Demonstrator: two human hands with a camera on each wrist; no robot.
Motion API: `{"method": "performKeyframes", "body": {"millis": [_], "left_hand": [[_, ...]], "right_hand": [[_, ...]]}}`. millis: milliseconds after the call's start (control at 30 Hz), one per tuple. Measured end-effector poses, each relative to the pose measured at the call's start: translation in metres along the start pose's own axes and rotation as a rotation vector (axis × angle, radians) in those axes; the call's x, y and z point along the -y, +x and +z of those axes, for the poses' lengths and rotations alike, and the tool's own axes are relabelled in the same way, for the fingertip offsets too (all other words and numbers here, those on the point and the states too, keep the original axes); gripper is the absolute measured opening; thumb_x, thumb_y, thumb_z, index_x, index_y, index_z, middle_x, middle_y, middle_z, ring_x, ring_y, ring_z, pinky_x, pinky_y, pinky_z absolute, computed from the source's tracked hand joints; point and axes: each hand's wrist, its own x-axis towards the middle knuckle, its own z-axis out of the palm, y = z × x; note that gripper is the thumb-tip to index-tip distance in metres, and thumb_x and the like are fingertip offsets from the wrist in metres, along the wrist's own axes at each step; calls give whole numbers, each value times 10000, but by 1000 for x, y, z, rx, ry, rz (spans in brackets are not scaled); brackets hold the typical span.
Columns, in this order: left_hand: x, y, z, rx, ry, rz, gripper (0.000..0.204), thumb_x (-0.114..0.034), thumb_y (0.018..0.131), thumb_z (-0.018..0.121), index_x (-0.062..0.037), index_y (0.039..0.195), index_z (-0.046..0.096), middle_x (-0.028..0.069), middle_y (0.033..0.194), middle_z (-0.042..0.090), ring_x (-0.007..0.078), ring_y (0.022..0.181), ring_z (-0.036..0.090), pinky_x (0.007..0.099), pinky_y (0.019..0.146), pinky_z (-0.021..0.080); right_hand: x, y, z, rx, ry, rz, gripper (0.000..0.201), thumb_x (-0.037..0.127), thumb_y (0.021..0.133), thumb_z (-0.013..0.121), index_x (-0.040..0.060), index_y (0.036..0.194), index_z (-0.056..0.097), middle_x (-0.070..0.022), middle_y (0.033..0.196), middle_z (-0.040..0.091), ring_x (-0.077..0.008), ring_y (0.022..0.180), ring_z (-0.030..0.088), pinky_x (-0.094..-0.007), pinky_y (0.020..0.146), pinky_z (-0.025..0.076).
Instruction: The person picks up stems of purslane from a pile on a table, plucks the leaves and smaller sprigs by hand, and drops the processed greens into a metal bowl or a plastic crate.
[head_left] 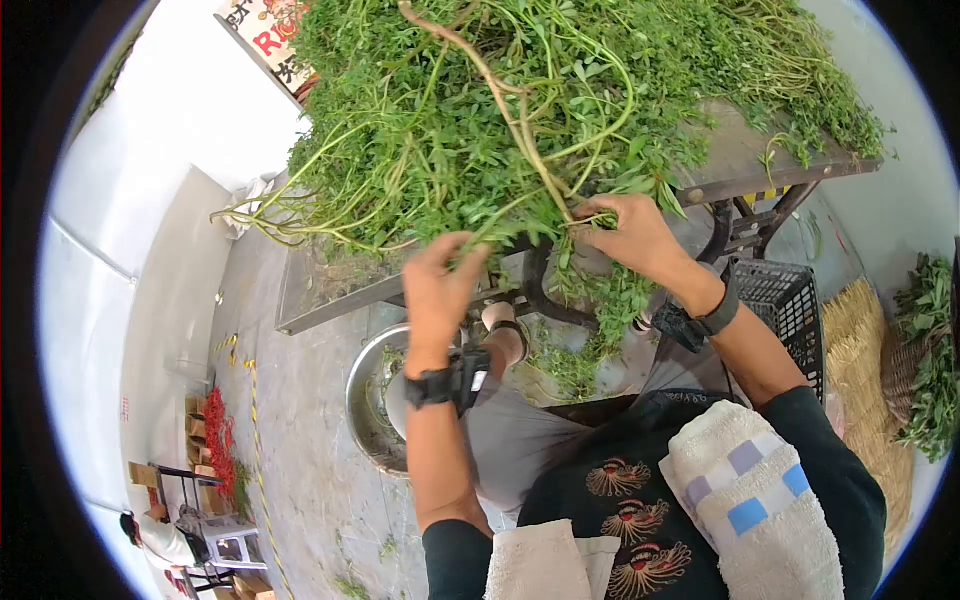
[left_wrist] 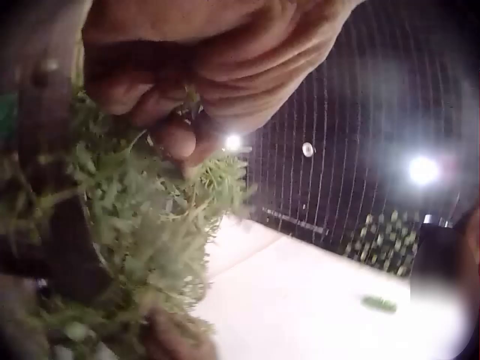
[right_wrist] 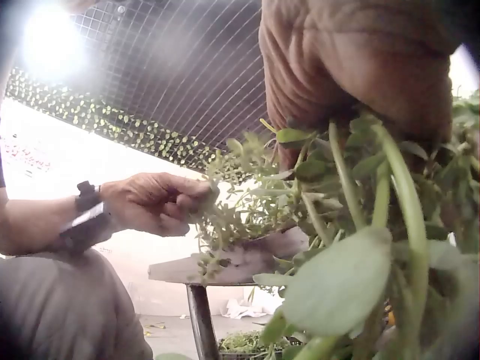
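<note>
Leafy stems (head_left: 540, 212), held at the near edge of the worktop (head_left: 735, 150), are pinched by the left hand (head_left: 440, 285) and gripped by the right hand (head_left: 642, 240), and are best eased apart gently.

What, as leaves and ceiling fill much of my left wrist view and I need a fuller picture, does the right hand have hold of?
Observer: The right hand grips leafy stems, which show below it in the right wrist view.
Operator: Good. I can't make out the floor from here; what stands on it on the same side as the left hand, close to the person?
Observer: A round metal basin, partly hidden in the head view.
</note>
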Motion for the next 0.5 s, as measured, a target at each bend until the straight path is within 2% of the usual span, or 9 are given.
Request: {"method": "performKeyframes", "body": {"millis": [33,100,133,200,267,300,367,400,500], "left_hand": [[-3,-4,-9,9,-4,0,221,-156,802,674,-61,997,635,61,627,597,159,549,557,288,508,435],[-15,-14,-28,-43,-680,-528,155,-142,832,667,-38,943,640,8,586,559,70,489,475,225,424,346],[-15,-19,-28,-45,-677,-529,155,-142,832,667,-38,943,640,8,586,559,70,489,475,225,424,346],[-18,-27,-25,-73,-961,-551,166,-154,849,665,-20,942,636,-7,589,561,32,458,430,174,403,286],[-23,-30,-20,-87,-953,-570,150,-144,858,648,-17,938,634,-9,583,547,46,455,420,188,408,295],[-25,-32,-18,-107,-948,-584,136,-133,867,632,-14,933,632,-11,577,534,60,451,410,202,412,305],[-25,-34,-13,-94,-951,-572,142,-136,868,631,-16,945,634,-7,583,543,57,451,412,199,412,305],[-24,-34,-11,-77,-951,-555,149,-139,869,631,-18,956,636,-4,589,553,53,451,415,196,412,304],[-20,-37,-3,-48,-768,-495,170,-149,869,635,-22,982,640,-3,599,563,45,455,418,188,410,303]], "right_hand": [[1,0,0,26,33,14,290,200,739,699,-7,940,673,-147,868,681,-214,780,655,-305,728,479],[0,1,2,53,69,24,277,188,746,693,-6,942,674,-144,873,681,-202,791,654,-300,736,479],[-2,1,4,30,55,1,260,176,757,683,-5,944,675,-142,874,681,-188,790,648,-296,739,476],[-2,-1,8,8,44,-18,243,164,769,672,-4,945,675,-139,875,681,-174,789,642,-293,743,473],[3,-10,10,-126,198,-88,236,177,748,664,29,931,684,-161,692,631,-221,603,594,-312,605,462],[6,-12,11,-122,194,-91,236,177,748,664,29,931,684,-161,692,631,-221,603,594,-312,605,462],[14,-21,16,-11,379,-140,219,152,769,650,2,927,676,-123,703,647,-117,634,567,-288,618,455],[20,-26,15,65,448,-65,216,163,784,643,-2,921,678,-82,726,663,-59,677,534,-272,636,456],[27,-29,23,97,495,-70,218,166,797,642,-7,925,677,-66,741,668,-37,686,512,-260,653,455]]}}
